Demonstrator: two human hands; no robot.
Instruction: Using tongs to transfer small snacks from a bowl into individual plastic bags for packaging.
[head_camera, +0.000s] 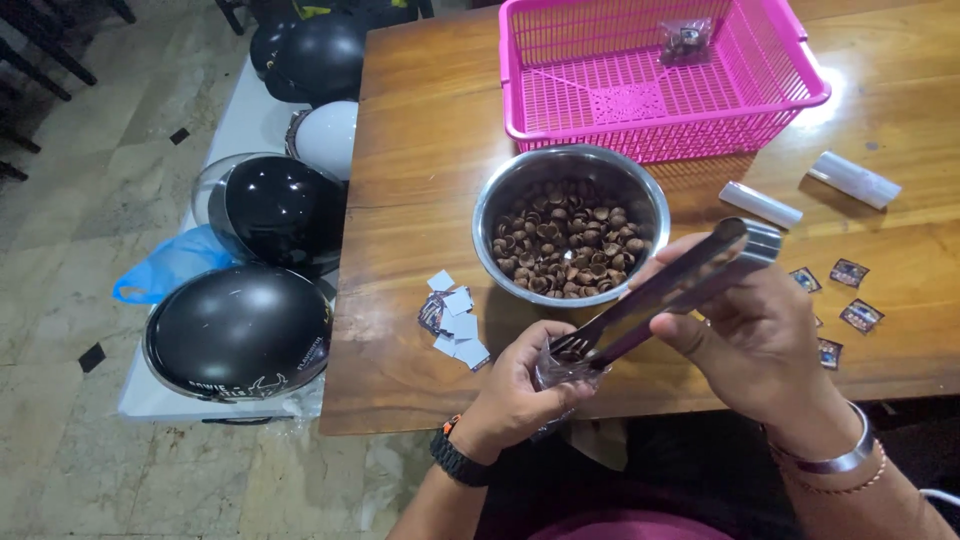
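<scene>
Hands: left (520, 385) grips clear pouch (560, 368) | right (755, 335) pinches steel tongs (665, 290)

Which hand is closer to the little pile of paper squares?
Left. The left hand, holding a small clear bag, sits just right of the paper squares; the right hand, holding tongs, is farther right.

Just beyond our hands we see a shiny silver bowl (571, 222) of brown cereal pieces (568, 240), a bright pink lattice basket (655, 75) farther off, silvery steel tongs (668, 290) in our right hand (762, 340), glossy black helmets (240, 330) off to our left, all on a warm brown wooden table (420, 150).
</scene>
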